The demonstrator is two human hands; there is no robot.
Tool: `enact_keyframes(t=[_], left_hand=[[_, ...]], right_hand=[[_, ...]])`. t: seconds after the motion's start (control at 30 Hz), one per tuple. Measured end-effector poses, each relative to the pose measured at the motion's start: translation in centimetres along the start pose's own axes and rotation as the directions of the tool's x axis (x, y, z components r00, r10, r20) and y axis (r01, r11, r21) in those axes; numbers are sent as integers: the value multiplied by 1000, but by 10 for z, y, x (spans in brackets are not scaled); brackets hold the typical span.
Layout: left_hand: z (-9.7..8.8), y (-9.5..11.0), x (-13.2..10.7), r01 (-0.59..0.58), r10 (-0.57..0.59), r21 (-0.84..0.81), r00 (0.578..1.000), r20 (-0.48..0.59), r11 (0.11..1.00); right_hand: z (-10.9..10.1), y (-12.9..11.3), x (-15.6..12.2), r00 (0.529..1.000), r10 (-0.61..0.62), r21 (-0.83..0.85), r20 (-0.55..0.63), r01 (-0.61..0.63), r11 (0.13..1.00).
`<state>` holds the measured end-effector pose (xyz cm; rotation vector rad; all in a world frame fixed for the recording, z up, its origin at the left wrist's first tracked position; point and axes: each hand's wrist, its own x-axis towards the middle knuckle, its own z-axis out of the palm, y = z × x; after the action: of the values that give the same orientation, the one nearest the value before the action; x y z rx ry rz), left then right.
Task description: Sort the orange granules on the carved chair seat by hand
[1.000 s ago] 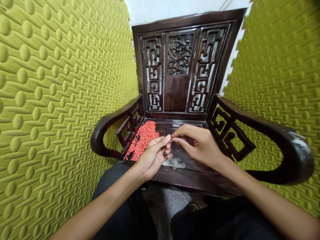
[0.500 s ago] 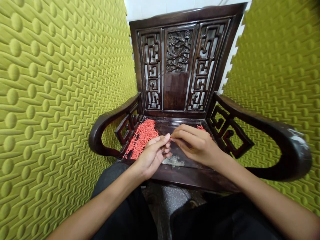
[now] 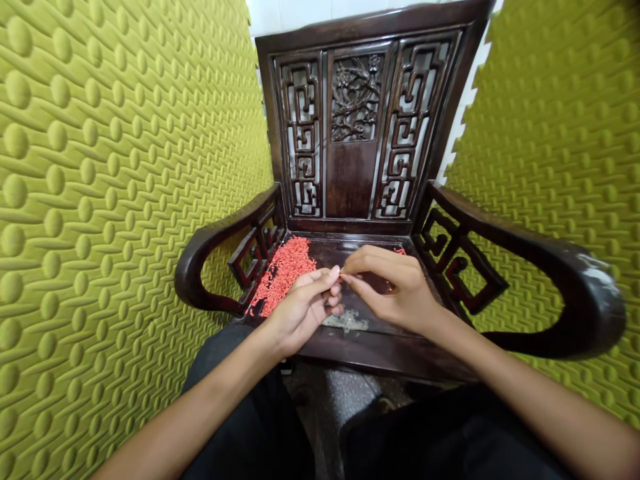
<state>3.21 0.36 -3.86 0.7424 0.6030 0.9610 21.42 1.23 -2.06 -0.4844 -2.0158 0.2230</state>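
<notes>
My left hand [image 3: 311, 301] is closed in a pinch, thumb against forefinger, above the chair seat [image 3: 345, 250]. The fingertips of my right hand [image 3: 387, 283] are pinched too and meet those of the left. Between them shows a tiny reddish piece [image 3: 341, 272], mostly hidden by the fingers. A spread heap of small red pieces [image 3: 285, 270] lies on the seat just beyond my left hand. Behind my right hand, a few more red pieces [image 3: 401, 251] are partly hidden. Below the hands lies a small patch of clear, whitish bits [image 3: 349, 320].
The dark wooden chair has a carved back [image 3: 353, 173], with a curved left armrest [image 3: 203, 250] and right armrest [image 3: 565, 267] flanking the seat. Yellow-green textured mats [image 3: 125, 147] stand on both sides. My dark-clothed legs [image 3: 240, 400] are below the seat's front edge.
My right hand has turned slightly, its thumb now farther from the curled fingers, showing red bits on the seat behind. The left hand stays nearly still. The view has shifted slightly.
</notes>
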Motion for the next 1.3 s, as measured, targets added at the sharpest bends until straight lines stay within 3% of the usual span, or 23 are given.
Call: enact_keyframes(t=[0.3,0.8,1.03,1.2,1.3], left_hand=[[2,1,0,8,-4,-48,997,76,999],[2,3,-2,17,-15,-82,999,29,997],[-1,5,-1,-43,46,60,998,-50,997],[-4,3,0,-88,98,186,994,-48,979],[-7,7,1,-131,144,344,989,-12,930]], right_hand=[[6,3,0,990,96,216,-99,-73,974],[7,12,-4,989,134,257,-58,-115,959],[7,13,-5,974,228,188,-7,-223,956],[5,13,-3,980,196,69,-26,-194,979],[3,13,-2,966,258,63,-26,-256,965]])
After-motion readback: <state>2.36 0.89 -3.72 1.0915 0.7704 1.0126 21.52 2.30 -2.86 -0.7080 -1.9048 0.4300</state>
